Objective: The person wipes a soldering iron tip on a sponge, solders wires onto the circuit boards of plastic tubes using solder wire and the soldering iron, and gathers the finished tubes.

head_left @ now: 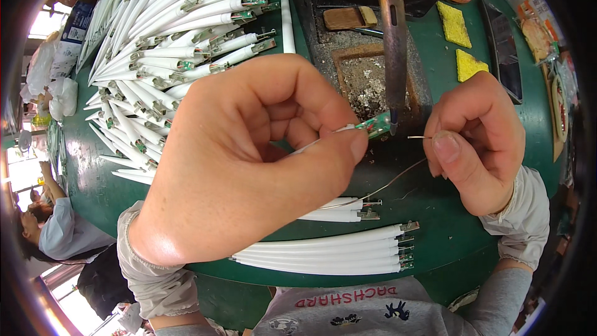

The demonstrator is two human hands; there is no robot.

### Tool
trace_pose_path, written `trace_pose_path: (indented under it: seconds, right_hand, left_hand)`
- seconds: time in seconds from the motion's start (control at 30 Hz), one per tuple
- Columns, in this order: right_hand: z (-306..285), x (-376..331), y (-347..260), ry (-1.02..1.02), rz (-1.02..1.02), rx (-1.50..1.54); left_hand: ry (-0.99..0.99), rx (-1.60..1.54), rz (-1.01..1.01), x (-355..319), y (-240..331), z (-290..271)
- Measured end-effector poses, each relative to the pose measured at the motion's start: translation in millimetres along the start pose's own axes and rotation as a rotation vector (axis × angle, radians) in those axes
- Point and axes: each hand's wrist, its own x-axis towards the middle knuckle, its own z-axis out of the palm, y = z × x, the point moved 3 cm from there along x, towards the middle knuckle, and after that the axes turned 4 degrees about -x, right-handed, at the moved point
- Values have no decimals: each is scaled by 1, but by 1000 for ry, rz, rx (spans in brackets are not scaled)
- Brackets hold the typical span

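Observation:
My left hand [242, 162] is closed in a pinch around a white tapered stick, most of which is hidden by the fingers. Its end, a small green circuit board [375, 125], pokes out past the thumb. The dark tip of an upright soldering iron [393, 56] comes down at that board and appears to touch it. To the right, my right hand [476, 143] pinches thin solder wire [401, 175] between thumb and finger. A short straight end of the wire points toward the board; the rest curves down and left below my left hand.
Many white sticks with board ends [217, 15] are heaped at the far left. Several more [323, 252] lie in a row nearby. Behind the iron is a tray of solder scraps [367, 81]. Yellow sponges [454, 25] and a black tray [500, 50] lie right. A person [71, 224] sits left.

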Motion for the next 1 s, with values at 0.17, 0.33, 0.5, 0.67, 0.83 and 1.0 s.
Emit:
trace_pose_path:
  seconds: [0.17, 0.33, 0.5, 0.67, 0.83, 1.0]
  right_hand:
    - [-5, 0, -4, -129, 94, -88]
    - [-9, 2, -4, -214, -14, -52]
    - [-8, 10, -5, -771, 64, 322]
    - [-5, 8, -3, -845, 132, 549]
    - [-7, 7, -1, -791, 267, 311]
    - [-1, 5, 3, -731, 224, 198]
  left_hand:
    - [32, 47, 42, -1, -5, -1]
    - [20, 187, 202, -1, -12, -3]
    - [-191, 710, 371, -10, -27, 12]
    - [-221, 807, 591, -19, -38, 25]
    - [69, 1311, 751, -16, -10, -2]
    - [311, 1711, 581, -1, -3, -27]
